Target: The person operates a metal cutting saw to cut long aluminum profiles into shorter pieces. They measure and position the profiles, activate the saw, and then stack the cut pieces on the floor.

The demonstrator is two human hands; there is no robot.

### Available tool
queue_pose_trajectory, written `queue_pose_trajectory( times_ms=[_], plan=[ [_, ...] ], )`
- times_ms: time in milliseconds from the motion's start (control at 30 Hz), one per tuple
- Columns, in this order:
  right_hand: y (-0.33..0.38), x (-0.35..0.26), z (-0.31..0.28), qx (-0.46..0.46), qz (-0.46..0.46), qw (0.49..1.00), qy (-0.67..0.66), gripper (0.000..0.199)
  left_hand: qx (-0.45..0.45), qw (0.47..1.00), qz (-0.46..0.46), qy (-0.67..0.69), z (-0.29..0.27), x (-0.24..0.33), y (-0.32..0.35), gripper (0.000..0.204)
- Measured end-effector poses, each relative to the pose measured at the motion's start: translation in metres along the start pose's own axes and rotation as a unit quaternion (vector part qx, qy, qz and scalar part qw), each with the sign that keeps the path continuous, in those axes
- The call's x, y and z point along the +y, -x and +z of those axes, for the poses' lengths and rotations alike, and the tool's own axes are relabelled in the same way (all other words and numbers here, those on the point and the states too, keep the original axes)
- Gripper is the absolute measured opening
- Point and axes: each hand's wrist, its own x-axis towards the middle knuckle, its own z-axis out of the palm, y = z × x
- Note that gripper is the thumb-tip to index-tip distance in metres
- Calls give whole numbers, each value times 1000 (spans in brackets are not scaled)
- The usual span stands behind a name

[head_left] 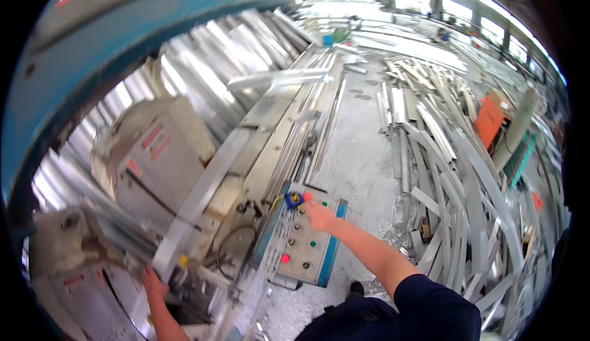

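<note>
Right hand [319, 217]: laid on the grey, blue-edged control panel [302, 236], grip loose, fingertips at the red button [306, 197].
Left hand [153, 284]: grip closed around the near end of the long silver aluminium profile [203, 196].
Profile: laid across the grey machine [153, 156].
Floor: scattered aluminium offcuts [448, 169].

Right hand [319, 217]: arm extended toward eleven o'clock from the lower right, forearm bare, dark blue short sleeve at the upper arm, fingers reaching forward and curled down, palm lowered. Left hand [153, 282]: forearm bare, entering from the lower edge toward twelve o'clock, fingers closed in a grip.
</note>
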Motion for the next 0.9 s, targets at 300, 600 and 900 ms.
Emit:
queue_pose_trajectory(
  times_ms=[300, 600, 900],
  plan=[
    [-79, -9, 7, -103, -95, 978, 157, 56, -22, 993, -92, -74, 12, -12, -4, 112],
    [-85, -28, -35, 45, -136, 989, 39, 69, 8, 994, -74, -74, 9, -16, -5, 106],
    [95, -49, -37, 3, 276, 601, -750, 28, -87, 993, -48, -56, 11, -38, -27, 117]
  ],
)
